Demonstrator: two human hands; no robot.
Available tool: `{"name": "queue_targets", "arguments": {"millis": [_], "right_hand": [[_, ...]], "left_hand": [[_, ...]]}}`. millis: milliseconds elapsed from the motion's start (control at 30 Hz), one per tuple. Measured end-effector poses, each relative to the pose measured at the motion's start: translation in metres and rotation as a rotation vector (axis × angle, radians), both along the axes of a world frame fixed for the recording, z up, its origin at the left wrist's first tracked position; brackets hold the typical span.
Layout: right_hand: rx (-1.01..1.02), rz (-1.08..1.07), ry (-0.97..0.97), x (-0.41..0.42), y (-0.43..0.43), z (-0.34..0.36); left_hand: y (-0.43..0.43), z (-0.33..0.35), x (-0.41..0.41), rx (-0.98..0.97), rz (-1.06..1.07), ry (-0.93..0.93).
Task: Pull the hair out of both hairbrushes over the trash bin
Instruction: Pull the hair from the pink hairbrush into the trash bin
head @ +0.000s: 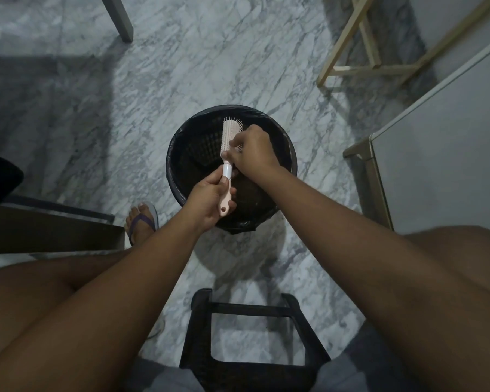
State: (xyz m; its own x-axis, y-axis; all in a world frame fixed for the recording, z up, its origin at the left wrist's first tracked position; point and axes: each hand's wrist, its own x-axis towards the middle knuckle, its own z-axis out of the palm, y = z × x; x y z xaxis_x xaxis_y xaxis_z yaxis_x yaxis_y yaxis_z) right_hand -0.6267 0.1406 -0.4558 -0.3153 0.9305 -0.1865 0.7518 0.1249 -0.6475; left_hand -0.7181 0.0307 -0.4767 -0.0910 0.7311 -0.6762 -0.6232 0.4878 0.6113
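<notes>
Marble floor point(181, 66) below, hands point(210, 200) point(253, 152) grip hairbrush point(228, 137) over bin point(172, 157).

Single view. We look from a wide-angle camera worn on the head, facing forward and steeply down, near above the bin point(171, 154) on the floor point(181, 66).

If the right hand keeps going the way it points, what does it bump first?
The hairbrush: the right hand pinches at its bristles. Past that, probably the inner wall of the trash bin, though depth is unclear.
</notes>
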Motion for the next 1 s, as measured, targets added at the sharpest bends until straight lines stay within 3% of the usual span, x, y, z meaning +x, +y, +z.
{"name": "queue_targets", "arguments": {"millis": [433,600,667,833,1000], "right_hand": [[0.031,-0.029,-0.088,-0.002,0.010,0.006],[-0.278,-0.431,0.369,0.005,0.022,0.011],[-0.322,-0.498,0.422,0.010,0.026,0.011],[-0.302,-0.436,0.336,0.020,0.025,0.000],[-0.234,-0.310,0.116,0.040,0.013,-0.026]], "left_hand": [[0.001,-0.001,0.008,0.011,0.039,-0.144],[0.002,0.004,0.006,0.016,0.097,-0.197],[0.002,0.003,0.003,0.016,0.091,-0.194],[0.002,0.002,0.000,0.019,0.082,-0.188],[0.001,0.002,-0.003,0.019,0.065,-0.185]]}}
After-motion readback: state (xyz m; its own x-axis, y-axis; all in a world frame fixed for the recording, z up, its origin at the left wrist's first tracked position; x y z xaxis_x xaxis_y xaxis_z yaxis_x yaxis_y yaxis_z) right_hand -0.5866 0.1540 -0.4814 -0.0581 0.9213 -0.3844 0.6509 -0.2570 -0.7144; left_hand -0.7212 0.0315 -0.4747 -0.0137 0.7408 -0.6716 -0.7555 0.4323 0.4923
